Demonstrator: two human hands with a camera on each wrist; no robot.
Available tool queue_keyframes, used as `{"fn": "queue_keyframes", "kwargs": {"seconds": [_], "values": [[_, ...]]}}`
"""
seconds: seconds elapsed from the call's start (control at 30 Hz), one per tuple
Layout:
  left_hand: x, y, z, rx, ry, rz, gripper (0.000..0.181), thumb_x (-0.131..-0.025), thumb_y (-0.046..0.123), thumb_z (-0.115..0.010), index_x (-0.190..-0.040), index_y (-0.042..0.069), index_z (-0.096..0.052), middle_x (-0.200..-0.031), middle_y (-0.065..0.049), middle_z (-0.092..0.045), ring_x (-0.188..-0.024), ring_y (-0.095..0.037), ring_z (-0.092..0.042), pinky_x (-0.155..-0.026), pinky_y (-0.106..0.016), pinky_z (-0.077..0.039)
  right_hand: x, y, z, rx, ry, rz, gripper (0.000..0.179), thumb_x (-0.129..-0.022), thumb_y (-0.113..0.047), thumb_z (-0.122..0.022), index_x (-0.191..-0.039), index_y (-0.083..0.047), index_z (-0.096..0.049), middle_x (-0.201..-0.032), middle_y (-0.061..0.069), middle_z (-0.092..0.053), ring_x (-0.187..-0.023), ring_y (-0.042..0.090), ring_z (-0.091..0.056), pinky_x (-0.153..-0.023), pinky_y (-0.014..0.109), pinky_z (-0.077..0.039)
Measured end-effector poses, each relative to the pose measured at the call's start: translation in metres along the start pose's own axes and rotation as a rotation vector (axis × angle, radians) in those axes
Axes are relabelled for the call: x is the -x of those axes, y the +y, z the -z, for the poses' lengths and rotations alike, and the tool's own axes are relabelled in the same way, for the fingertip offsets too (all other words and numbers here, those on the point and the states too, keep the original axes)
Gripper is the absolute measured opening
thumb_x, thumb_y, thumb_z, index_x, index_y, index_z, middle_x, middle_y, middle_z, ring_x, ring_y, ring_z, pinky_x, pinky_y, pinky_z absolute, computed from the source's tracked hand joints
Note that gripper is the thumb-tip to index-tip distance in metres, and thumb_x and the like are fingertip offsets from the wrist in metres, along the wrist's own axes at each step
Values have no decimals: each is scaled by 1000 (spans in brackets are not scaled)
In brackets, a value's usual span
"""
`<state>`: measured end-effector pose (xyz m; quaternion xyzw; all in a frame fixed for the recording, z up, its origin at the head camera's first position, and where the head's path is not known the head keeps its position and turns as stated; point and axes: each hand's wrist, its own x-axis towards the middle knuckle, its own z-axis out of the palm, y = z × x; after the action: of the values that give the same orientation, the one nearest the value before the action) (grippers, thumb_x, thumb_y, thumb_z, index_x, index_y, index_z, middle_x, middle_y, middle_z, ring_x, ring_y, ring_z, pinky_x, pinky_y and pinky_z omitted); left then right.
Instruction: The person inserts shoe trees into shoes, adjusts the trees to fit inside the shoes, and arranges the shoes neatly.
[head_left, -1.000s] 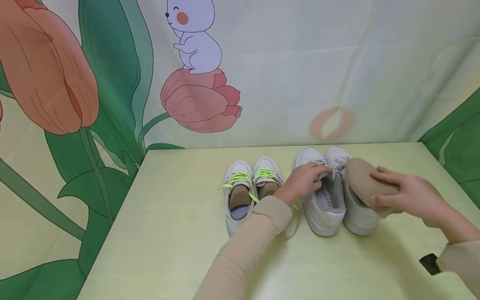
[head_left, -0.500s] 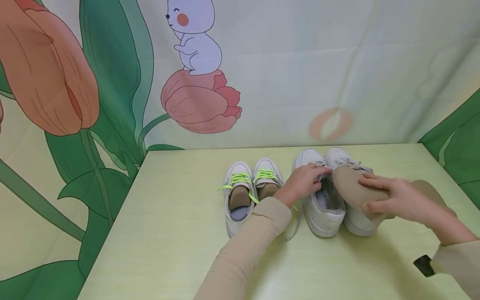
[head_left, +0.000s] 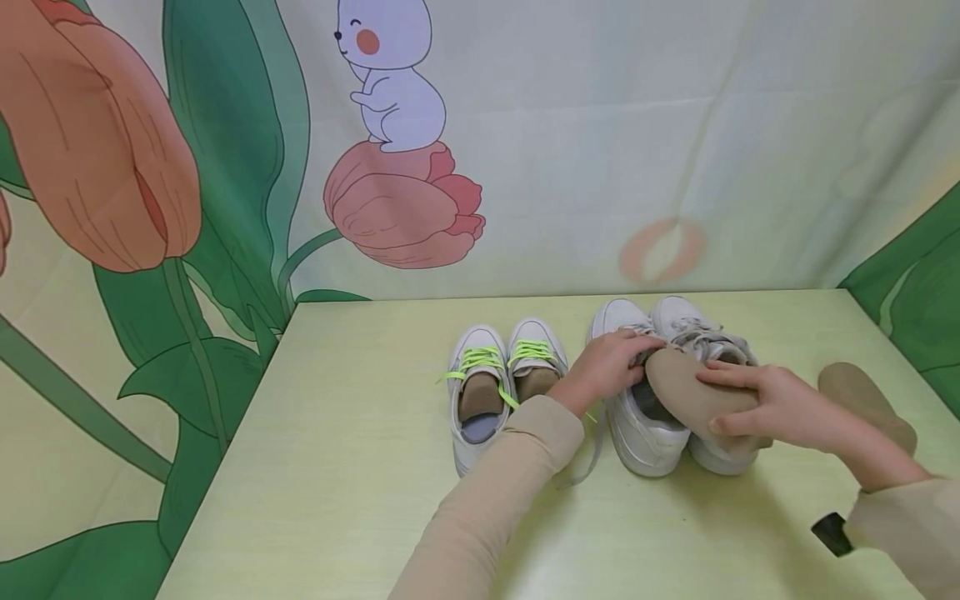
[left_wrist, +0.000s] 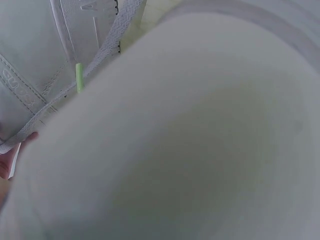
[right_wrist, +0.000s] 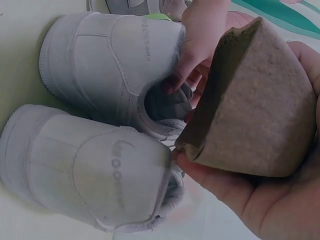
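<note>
My right hand (head_left: 780, 408) grips a brown moulded-pulp shoe insert (head_left: 686, 387), its rounded end over the opening of the larger left white sneaker (head_left: 648, 446). In the right wrist view the insert (right_wrist: 265, 105) shows its hollow, cut-off end. My left hand (head_left: 613, 362) pinches that sneaker's tongue area, the thumb at the opening in the right wrist view. Its mate, the larger right sneaker (head_left: 720, 460), stands close beside it, partly behind the insert. A pale blurred surface fills most of the left wrist view, with a grey lace (left_wrist: 112, 42) at upper left.
A second brown insert (head_left: 866, 404) lies on the table (head_left: 337, 467) to the right. Left of my left hand stand two smaller white sneakers (head_left: 480, 340) with neon-green laces and brown inserts inside. A loose grey lace (head_left: 592, 458) trails on the table. A printed curtain (head_left: 555, 192) hangs behind.
My right hand has moved left with the insert, from over the right larger sneaker to over the left one. The second insert has come into view. The left hand stays put.
</note>
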<state>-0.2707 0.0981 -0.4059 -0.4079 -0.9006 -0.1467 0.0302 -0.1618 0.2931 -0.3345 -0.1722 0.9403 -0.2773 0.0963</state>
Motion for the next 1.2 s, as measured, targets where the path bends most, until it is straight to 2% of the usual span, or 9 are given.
{"fn": "queue_keyframes", "kwargs": {"seconds": [0.1, 0.23, 0.27, 0.33, 0.47, 0.57, 0.63, 0.87, 1.2], "values": [[0, 0, 0, -7, 6, -6, 41, -85, 18, -55, -126, 24, -49, -121, 2, -54, -111, -11, -51, -90, -24, -41, -2, 0, -2, -2, 3, 9, 58, -75, -32, -68, -124, -6, -51, -133, 20, -40, -122, 44, -33, -79, 13, -38], [1, 0, 1, -8, 8, -7, 41, -85, 18, -55, -125, 25, -49, -120, 2, -55, -110, -11, -51, -90, -24, -41, -5, -1, -4, -4, -7, 5, 59, -75, -34, -67, -124, -6, -51, -133, 21, -41, -122, 44, -33, -85, 33, -42], [1, 1, 2, -3, 6, -4, 42, -84, 17, -55, -125, 25, -49, -120, 2, -54, -110, -11, -51, -90, -24, -41, -6, -1, -5, -8, -12, 3, 59, -76, -34, -67, -125, -6, -50, -133, 21, -41, -122, 44, -33, -86, 34, -42], [1, 1, 2, 7, -4, 5, 45, -82, 13, -57, -125, 25, -49, -121, 3, -53, -111, -11, -50, -90, -24, -41, -8, -1, -6, -16, -22, 2, 59, -76, -34, -66, -125, -5, -50, -133, 21, -41, -122, 42, -33, -85, 35, -42], [1, 1, 3, 26, -27, 22, 53, -78, 6, -59, -126, 26, -48, -125, 3, -51, -114, -11, -48, -90, -23, -41, -11, 0, -7, -29, -50, 1, 58, -77, -35, -65, -125, -5, -50, -133, 21, -41, -122, 39, -35, -79, 21, -42], [1, 1, 3, 28, -38, 26, 55, -77, 3, -58, -126, 26, -47, -126, 3, -50, -116, -11, -47, -90, -23, -41, -13, 0, -8, -33, -67, -3, 59, -77, -36, -65, -125, -5, -49, -133, 22, -40, -121, 38, -36, -78, 20, -42], [1, 1, 2, 22, -42, 23, 54, -78, 4, -57, -127, 26, -47, -126, 3, -50, -115, -11, -47, -89, -23, -41, -14, 0, -8, -32, -72, -6, 60, -77, -36, -65, -125, -4, -49, -133, 22, -41, -121, 38, -37, -79, 22, -42], [1, 0, 1, 12, -35, 0, 50, -81, 8, -55, -127, 25, -47, -125, 2, -50, -113, -11, -48, -88, -23, -41, -16, -1, -8, -23, -78, -14, 60, -77, -36, -65, -124, -3, -50, -131, 23, -42, -123, 39, -34, -87, 43, -40], [4, 0, 2, 11, -29, -8, 45, -85, 12, -53, -128, 24, -47, -122, 1, -52, -109, -12, -51, -86, -23, -42, -16, -2, -6, -22, -92, -31, 59, -76, -34, -65, -123, -1, -50, -129, 26, -43, -120, 41, -36, -87, 45, -40]]}}
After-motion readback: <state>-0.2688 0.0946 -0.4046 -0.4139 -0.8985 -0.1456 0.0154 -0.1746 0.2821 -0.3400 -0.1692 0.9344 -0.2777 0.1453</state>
